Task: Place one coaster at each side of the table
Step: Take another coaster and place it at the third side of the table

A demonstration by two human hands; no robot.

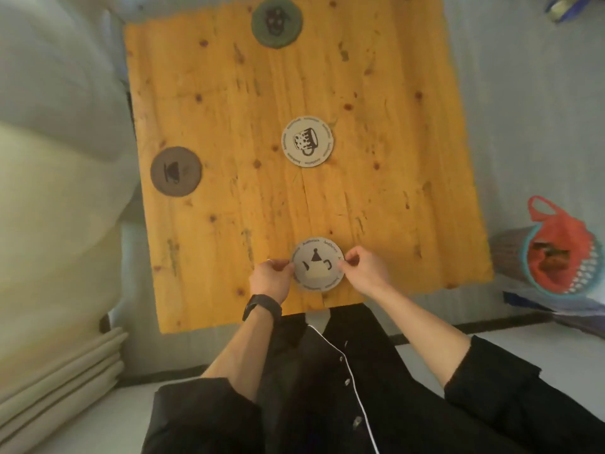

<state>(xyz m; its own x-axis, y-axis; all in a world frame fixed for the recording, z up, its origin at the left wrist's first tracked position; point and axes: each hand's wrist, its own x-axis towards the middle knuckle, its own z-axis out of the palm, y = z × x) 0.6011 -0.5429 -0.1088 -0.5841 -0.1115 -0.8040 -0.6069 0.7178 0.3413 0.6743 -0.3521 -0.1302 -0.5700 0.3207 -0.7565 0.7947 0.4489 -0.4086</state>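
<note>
Close to the person, both hands hold one pale teapot coaster (318, 264) at the near edge of the wooden desk (229, 126) — the left hand (270, 277) fingers pinch its left rim, the right hand (365, 269) fingers pinch its right rim. Farther in, a pale mug coaster (307, 141) lies near the middle. A brown coaster (175, 171) sits by the left edge — a green coaster (277, 21) sits by the far edge.
</note>
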